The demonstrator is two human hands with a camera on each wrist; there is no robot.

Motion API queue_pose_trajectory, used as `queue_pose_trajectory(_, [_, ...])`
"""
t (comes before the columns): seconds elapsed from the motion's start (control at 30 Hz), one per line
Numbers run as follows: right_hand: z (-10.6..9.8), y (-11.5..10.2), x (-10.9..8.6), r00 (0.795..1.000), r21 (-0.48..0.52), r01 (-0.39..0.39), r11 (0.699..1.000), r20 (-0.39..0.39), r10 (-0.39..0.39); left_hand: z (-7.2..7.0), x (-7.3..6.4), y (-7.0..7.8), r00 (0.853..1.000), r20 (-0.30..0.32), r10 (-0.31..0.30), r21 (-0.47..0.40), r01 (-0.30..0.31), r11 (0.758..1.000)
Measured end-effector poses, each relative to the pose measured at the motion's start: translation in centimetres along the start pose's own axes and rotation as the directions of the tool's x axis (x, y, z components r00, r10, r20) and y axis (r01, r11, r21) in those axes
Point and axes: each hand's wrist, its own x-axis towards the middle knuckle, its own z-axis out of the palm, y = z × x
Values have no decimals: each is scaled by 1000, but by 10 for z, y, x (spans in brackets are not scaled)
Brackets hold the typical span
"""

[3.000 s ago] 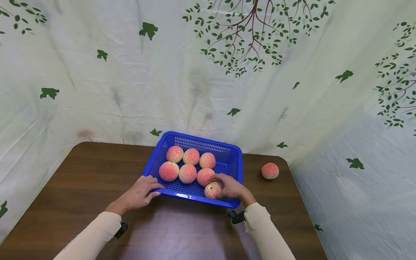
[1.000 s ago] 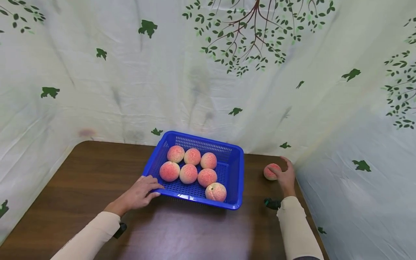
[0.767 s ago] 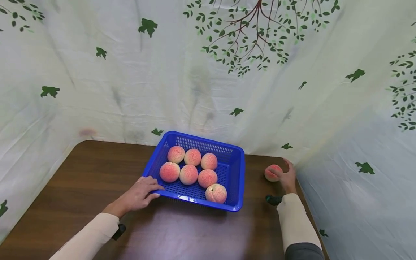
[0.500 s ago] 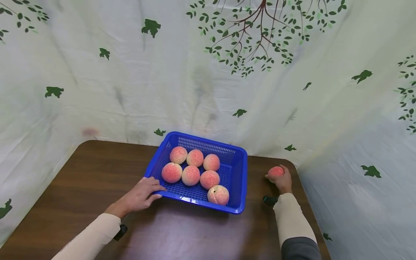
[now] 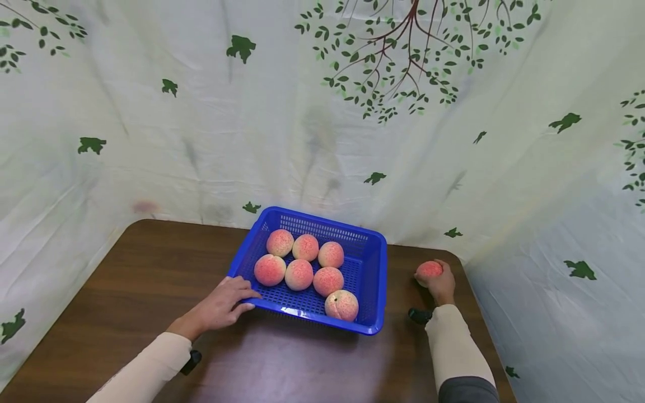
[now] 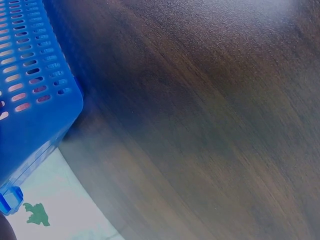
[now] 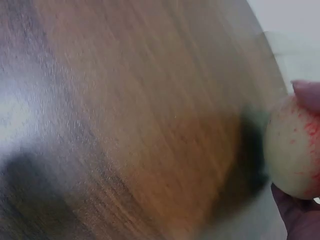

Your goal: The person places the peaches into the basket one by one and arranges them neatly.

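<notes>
A blue plastic basket [image 5: 374,280] with slotted sides stands on the table, several pink-and-cream peaches inside it. My left hand [image 5: 224,305] grips the basket's near left corner, fingers over the rim and thumb at the front. In the left wrist view only the slotted basket side [image 6: 35,75] shows, with that hand almost wholly out of frame. To the right of the basket, my right hand [image 5: 442,282] holds a single peach [image 5: 429,269], fingers and thumb around it. The right wrist view shows this peach [image 7: 290,150] between a fingertip above and another below.
The brown wooden table [image 5: 312,369] reaches back to a pale curtain [image 5: 201,112] printed with leaves and branches. The curtain also runs along the table's right edge, close beside the right hand. Dark straps circle both wrists.
My right hand has left a peach in the basket's near right corner, moved right and taken hold of the lone peach. My left hand has stayed at the basket corner.
</notes>
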Motion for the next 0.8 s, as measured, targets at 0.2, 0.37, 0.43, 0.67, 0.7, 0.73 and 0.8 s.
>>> queue_pose_trajectory(0.2, [-6,-15,-7,997,59,68,996,39,-70,0,1,1,1000,15,-5,-3,5,1000])
queue_pose_trajectory(0.37, [-8,-34,-11,991,115,112,987,66,-120,-2,0,3,1000,6,-3,-3,3,1000])
queue_pose_trajectory(0.43, [-8,-40,-13,987,129,135,982,71,-145,-3,0,3,1000,11,-11,-5,11,1000])
queue_pose_trajectory(0.67, [-3,-58,-23,973,156,202,967,80,-216,-3,0,4,999,33,-39,-9,39,999])
queue_pose_trajectory(0.7, [-3,-60,-24,970,164,214,963,81,-229,-3,0,4,999,34,-40,-9,40,999])
queue_pose_trajectory(0.73, [-2,-62,-26,968,177,222,959,79,-239,-3,0,4,999,34,-39,-10,40,999])
queue_pose_trajectory(0.8, [0,-66,-30,966,205,229,952,75,-248,-2,0,3,999,34,-38,-7,39,999])
